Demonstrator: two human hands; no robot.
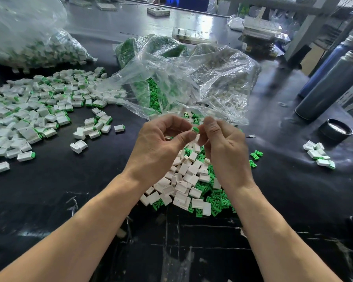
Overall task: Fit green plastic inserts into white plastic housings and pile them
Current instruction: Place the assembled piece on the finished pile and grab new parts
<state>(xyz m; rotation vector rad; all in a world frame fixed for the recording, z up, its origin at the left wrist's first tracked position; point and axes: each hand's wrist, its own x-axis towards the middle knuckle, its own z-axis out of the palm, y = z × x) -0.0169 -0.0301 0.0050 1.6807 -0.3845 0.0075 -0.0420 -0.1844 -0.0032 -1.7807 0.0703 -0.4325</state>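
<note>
Your left hand (163,139) and right hand (222,143) pinch 1 small white plastic housing (194,136) with green plastic insert (195,130); light, rigid, likely slippery, so grip its flat sides.

bare table (73,180) left of hands; loose parts heap (188,180) underneath.

Bare hands (163,143): two
Clear plastic bags (192,78): three
Dark cylindrical bottles (330,82): two
Round black lid (335,129): one
</note>
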